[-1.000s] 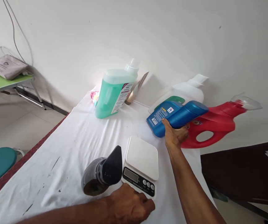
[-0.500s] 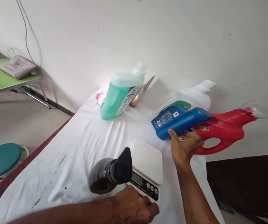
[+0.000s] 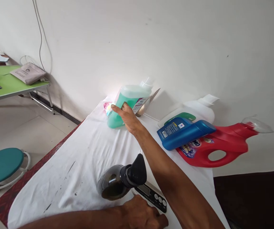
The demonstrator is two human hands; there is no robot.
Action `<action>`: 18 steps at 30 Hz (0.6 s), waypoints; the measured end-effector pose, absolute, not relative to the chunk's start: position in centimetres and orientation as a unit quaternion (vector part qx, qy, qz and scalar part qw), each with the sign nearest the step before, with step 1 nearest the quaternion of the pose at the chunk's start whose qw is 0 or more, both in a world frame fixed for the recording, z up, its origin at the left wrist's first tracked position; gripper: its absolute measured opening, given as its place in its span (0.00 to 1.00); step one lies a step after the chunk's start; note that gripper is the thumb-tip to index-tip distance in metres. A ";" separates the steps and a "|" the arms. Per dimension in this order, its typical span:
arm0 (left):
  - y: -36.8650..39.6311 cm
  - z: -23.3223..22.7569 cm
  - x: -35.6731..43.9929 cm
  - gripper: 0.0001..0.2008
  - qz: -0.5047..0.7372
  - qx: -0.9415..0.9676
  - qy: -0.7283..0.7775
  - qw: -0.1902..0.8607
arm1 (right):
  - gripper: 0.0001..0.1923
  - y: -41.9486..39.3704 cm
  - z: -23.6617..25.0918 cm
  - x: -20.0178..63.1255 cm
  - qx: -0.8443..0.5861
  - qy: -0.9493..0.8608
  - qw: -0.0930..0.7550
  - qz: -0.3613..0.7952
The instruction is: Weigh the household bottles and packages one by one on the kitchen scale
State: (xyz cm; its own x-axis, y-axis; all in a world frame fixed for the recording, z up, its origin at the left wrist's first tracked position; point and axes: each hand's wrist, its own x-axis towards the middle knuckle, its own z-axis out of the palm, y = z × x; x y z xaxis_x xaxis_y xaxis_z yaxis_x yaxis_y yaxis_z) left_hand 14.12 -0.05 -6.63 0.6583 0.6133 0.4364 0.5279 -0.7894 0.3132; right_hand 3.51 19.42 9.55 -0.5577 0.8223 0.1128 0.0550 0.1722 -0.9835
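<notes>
The right grip (image 3: 127,116) is at the front of the green bottle (image 3: 133,92), thumb held apart from the bent fingers; whether it is actually pinching the bottle I cannot tell. That bottle stands at the far end of the cloth-covered tabletop (image 3: 4,205), close to the wall, with a tan tube (image 3: 148,103) just behind it. The left grip (image 3: 145,211) is curled at the near edge of the scale (image 3: 156,198) (its weighing plate is hidden from this angle), and I cannot tell whether the fingers close on anything. Just beside the scale sits a dark bottle (image 3: 114,187) with a black cap (image 3: 138,173). To the right, a blue bottle (image 3: 185,132) is in front of a red jug (image 3: 232,140) and a white jug (image 3: 200,109).
</notes>
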 end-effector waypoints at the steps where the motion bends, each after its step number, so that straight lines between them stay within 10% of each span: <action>1: 0.1 -7.0 14.3 0.04 0.277 0.907 0.310 0.072 | 0.25 19.6 9.2 2.7 -0.321 -0.680 0.352 0.558; 18: 0.3 -6.6 14.3 0.06 0.249 0.915 0.309 0.071 | 0.26 19.1 7.9 11.5 -0.407 -0.517 0.601 0.453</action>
State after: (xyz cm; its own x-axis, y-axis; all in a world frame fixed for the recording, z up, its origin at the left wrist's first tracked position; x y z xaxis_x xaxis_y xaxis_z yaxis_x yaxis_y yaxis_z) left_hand 14.29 0.35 -6.59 0.6847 0.6014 0.4116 0.5305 -0.7986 0.2843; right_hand 11.46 19.11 7.94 0.0542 0.9658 0.2536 -0.1241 0.2585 -0.9580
